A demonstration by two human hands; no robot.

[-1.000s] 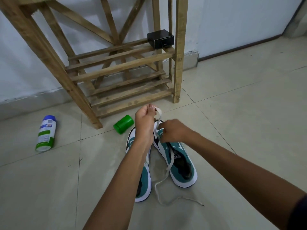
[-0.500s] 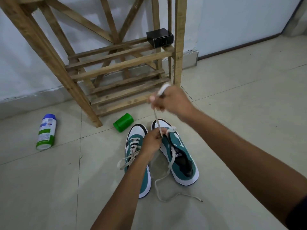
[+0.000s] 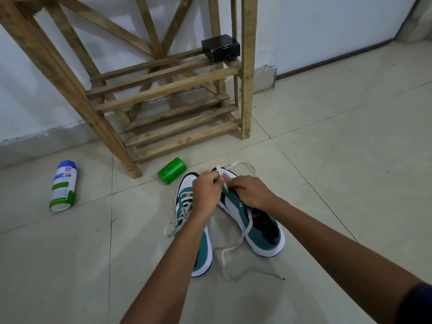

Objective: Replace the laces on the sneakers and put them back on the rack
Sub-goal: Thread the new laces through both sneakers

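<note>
on the floor at far left we see a spray can (image 3: 62, 186) lying down, then a green cup (image 3: 172, 170) by the wooden rack (image 3: 163, 90). our left hand (image 3: 207, 192) pinches the white lace (image 3: 236, 249) over the right sneaker (image 3: 254, 220), beside the left sneaker (image 3: 198, 242); our right hand (image 3: 251, 191) grips it too, hands nearly touching.

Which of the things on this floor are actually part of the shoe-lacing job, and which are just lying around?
Part of the job:
- right sneaker, being laced
- left sneaker, already laced
- white lace, pinched by left hand and right hand
- wooden rack, where the sneakers go back

Just lying about:
- spray can
- green container
- black box on the rack
</note>
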